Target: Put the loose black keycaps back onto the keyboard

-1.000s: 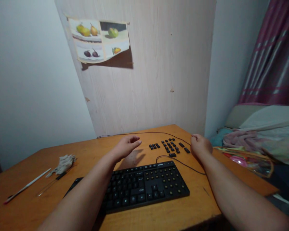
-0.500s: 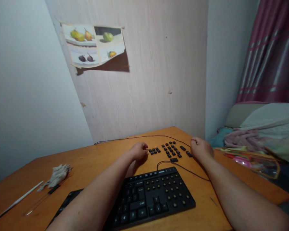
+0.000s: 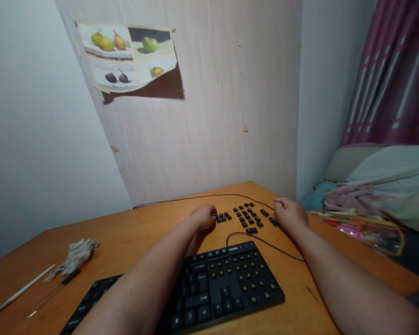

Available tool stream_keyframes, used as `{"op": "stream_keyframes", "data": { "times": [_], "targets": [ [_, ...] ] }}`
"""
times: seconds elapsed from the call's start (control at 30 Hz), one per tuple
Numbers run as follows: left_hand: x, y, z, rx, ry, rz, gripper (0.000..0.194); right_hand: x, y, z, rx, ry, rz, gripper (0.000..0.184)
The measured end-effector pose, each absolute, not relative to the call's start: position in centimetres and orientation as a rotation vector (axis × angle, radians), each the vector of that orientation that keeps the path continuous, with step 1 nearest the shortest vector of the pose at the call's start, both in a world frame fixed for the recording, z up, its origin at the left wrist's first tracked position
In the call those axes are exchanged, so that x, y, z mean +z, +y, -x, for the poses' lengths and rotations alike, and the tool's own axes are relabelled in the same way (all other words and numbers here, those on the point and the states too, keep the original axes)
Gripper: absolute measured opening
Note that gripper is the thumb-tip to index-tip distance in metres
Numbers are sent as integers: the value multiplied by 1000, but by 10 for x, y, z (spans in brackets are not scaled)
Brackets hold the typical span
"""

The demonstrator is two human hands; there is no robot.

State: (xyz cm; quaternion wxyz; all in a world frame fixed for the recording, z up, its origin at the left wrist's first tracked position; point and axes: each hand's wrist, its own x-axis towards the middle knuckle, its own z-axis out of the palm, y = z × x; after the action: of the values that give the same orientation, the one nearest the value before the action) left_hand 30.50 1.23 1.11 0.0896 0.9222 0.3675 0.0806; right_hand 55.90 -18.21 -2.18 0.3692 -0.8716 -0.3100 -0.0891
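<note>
My left hand (image 3: 204, 217) is curled closed at the left end of a small group of black keycaps (image 3: 224, 217), its fingertips at the leftmost keycap. My right hand (image 3: 290, 213) rests on the table in a loose fist, beside a longer keycap (image 3: 273, 221); the inside of the fist is hidden. Between my hands lies a larger group of loose keycaps (image 3: 247, 216). Nearer me is a black keyboard (image 3: 226, 286), partly covered by my left forearm. Its number pad and the keys above the arrows are off, showing yellowish stems.
A thin black cable (image 3: 265, 243) curves from the keyboard towards the right. On the table's left lie a greyish cloth-like bundle (image 3: 75, 257), a thin tool with a black part (image 3: 70, 278) and a white stick (image 3: 21, 294). Beyond the table's right edge is a bin of colourful items (image 3: 356, 231).
My left hand has shifted slightly right, onto the edge of the small keycap group. My right hand stays in place beside the longer keycap. The view has tilted a little.
</note>
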Motion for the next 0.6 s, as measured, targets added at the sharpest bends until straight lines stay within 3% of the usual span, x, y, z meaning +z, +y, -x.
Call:
{"op": "stream_keyframes", "data": {
  "times": [0.6],
  "targets": [
    [16,11,-293,253,1098,-2693,14,-25,-179,-563,-220,-827,2226,37]
  ]
}}
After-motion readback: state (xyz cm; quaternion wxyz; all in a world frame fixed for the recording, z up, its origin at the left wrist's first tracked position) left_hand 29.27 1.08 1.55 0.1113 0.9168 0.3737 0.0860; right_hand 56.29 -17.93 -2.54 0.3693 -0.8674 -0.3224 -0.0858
